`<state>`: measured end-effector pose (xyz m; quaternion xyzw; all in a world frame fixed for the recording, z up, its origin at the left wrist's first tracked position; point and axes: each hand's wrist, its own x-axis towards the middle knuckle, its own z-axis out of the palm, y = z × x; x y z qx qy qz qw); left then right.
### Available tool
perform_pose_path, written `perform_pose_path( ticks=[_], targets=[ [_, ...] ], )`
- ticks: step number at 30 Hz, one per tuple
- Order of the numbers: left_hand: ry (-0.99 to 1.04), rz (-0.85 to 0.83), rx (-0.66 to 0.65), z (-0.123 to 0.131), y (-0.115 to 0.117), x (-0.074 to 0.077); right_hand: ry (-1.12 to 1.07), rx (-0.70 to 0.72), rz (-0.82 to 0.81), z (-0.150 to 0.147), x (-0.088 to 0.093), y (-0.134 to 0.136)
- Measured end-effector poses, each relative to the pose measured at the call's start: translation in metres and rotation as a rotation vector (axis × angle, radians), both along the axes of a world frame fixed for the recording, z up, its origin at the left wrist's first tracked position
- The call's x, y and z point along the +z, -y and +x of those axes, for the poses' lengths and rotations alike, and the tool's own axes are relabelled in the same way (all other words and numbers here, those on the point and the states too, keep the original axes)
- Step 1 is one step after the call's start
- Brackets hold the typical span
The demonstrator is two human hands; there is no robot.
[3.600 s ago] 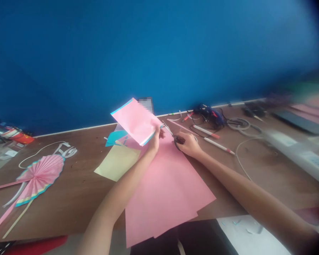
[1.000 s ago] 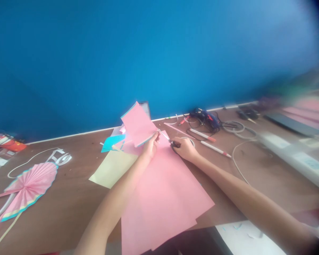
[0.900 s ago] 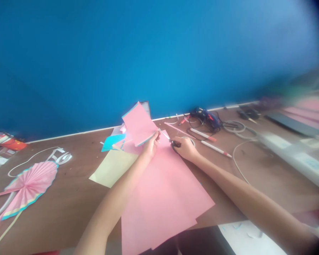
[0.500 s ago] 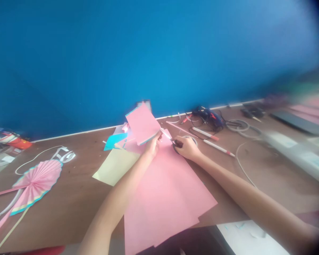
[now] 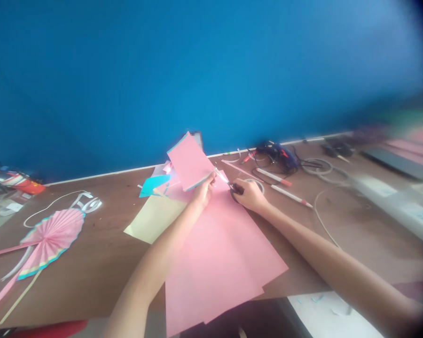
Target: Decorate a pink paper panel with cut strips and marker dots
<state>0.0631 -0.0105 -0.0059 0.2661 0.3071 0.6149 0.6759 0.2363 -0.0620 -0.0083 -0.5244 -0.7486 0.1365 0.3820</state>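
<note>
Pink paper (image 5: 188,162), a stiff piece with a blue edge, was pinched narrowly between the fingertips (image 5: 209,182) of the left hand (image 5: 201,196), held up and tilted above the table. The fingers (image 5: 241,190) of the right hand (image 5: 252,198) curled closely around the black-handled scissors (image 5: 237,188), whose blades pointed at that piece, just beside its lower corner. Beneath both hands lay large pink sheets (image 5: 215,267), overlapping a pale yellow sheet (image 5: 154,218), with a turquoise paper scrap (image 5: 151,186) near them. A tape roll (image 5: 258,186) sat just beside the right hand. Farther out on the brown table (image 5: 98,225) lay a pleated pink paper fan (image 5: 52,239), two markers (image 5: 274,177) and tangled cables (image 5: 278,156), below a blue wall (image 5: 211,70).
</note>
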Motion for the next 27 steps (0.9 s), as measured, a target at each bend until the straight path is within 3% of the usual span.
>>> perform_pose_path(
  ticks=[16, 27],
  targets=[
    [-0.119, 0.023, -0.071, 0.0026, 0.0056, -0.0005, -0.068, 0.008, -0.016, 0.0002, 0.0055, 0.0015],
    [-0.078, -0.014, -0.025, 0.0032, 0.0004, -0.0053, -0.061, 0.011, 0.011, -0.0002, 0.0057, 0.0029]
  ],
)
